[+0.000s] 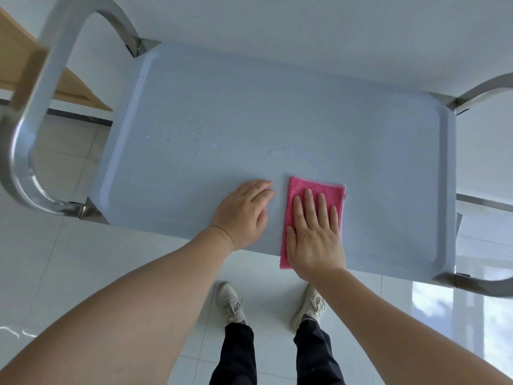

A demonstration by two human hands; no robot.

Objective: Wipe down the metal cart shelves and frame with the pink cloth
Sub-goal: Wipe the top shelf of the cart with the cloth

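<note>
While wiping the shelf, pressing the pink cloth flat under straight right fingers for full contact; left fingers relaxed, empty, resting just beside, probably bracing; droplets beyond the fingertips.

Flat right hand, fingers straight; palm-down left hand, fingers seemingly relaxed.

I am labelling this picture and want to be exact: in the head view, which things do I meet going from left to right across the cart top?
Left handle → water drops → left hand → pink cloth → right handle.
</note>
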